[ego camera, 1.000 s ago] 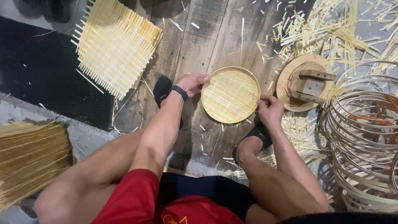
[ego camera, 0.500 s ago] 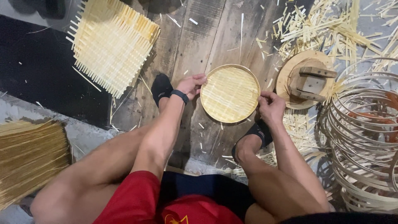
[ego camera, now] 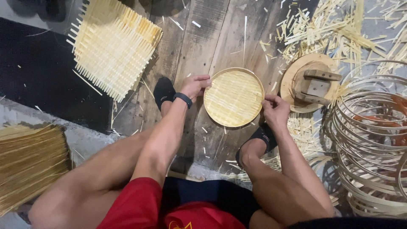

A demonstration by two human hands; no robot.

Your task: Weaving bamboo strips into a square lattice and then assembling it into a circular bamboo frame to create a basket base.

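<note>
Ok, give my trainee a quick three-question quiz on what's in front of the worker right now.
1. True or false: both hands grip the rim of the round woven tray.
2. What lies upper left on the floor? A) square woven mat B) metal bucket C) coil of rope
3. Which hand is nearer the stack of hoops?

Key:
1. True: left hand and right hand hold opposite edges.
2. A, the square woven mat.
3. The right hand.
</note>
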